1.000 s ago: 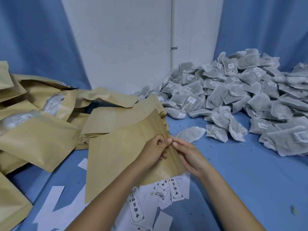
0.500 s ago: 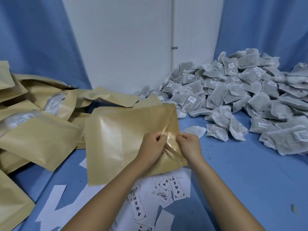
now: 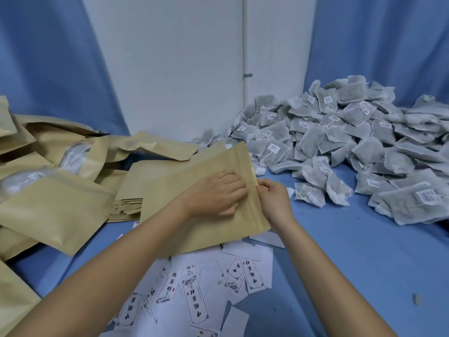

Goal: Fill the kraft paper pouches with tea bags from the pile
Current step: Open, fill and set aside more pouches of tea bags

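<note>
Head view: pressing down on a flat, tan, rectangular kraft paper pouch (image 3: 165, 188) with the left hand (image 3: 216, 193), knuckles up and fingers loosely bent, bearing on the top face close to the right-hand edge. Pinching that same edge with the right hand (image 3: 272, 198), fingertips curled in against the thumb. Probably working at parting the two layers of the mouth, though showing no gap yet.

Sitting low over the blue-covered desk (image 3: 340, 263), overlapping a neat stack of empty tan pouches (image 3: 126, 207) on the far left side and a scatter of white printed paper labels (image 3: 196, 302) on the near side. Impossible telling whether resting on that stack or held just above it. Lying well apart to the right, beyond the right hand: a large grey-white pile of mesh tea bags (image 3: 340, 147) with small white tags. Bulging at far left: several filled tan pouches with clear windows (image 3: 48, 203).

Judging the pouch as light, thin and fairly stiff, creasing rather than draping and likely sliding under a flat palm. Best taking hold at the open edge, one layer to each hand, rather than mid-face. Judging the tea bags as soft, very light, and easily torn or snagged by strings and tags. Best gathering by the bodies in a loose handful, without squeezing.
</note>
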The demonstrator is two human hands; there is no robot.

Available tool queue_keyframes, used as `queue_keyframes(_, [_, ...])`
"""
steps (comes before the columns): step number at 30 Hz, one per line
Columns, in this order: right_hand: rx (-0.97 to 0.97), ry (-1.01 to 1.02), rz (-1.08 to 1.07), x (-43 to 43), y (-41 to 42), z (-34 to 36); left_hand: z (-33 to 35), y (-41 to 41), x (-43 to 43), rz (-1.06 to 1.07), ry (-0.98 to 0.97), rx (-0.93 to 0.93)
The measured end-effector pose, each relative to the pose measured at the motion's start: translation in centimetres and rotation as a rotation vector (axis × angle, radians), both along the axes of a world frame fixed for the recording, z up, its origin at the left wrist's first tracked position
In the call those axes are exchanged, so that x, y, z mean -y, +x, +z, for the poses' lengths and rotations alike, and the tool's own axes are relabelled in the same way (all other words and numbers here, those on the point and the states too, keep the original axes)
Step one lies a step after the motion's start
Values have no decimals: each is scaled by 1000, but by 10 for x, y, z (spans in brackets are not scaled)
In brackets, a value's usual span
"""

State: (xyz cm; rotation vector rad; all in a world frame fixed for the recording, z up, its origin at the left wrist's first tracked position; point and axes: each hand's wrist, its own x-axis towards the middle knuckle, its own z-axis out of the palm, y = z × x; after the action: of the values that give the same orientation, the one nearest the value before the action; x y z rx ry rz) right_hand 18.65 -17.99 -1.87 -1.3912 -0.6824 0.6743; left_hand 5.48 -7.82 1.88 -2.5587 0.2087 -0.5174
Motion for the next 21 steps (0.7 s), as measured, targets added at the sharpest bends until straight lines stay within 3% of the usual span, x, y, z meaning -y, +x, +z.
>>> queue_keyframes(2, [25,24,20,0,0,3,4,5,-4,-44,-10,104])
queue_keyframes(6, [-28,12,48,-3,-7,3,13,17,7,-153,-90,119])
queue_keyframes(9, [-76,1,-44,-2,-1,0,17,14,0,-149,-143,184])
queue_keyframes(11, [-100,-18,-98,-1,-3,-3,19,15,-5,-115,-278,280])
queue_keyframes(12, [57,-44,-161,-3,-6,-4,21,17,-6,-109,-354,331])
queue_keyframes(14, [610,5,-235,-5,-16,4,23,21,-6,-122,-457,383])
queue_keyframes(16, [956,124,-36,-8,-22,18,27,23,-4,-149,-530,407])
queue_keyframes(21, [840,-93,522,-5,-10,57,34,26,7,-227,-744,449])
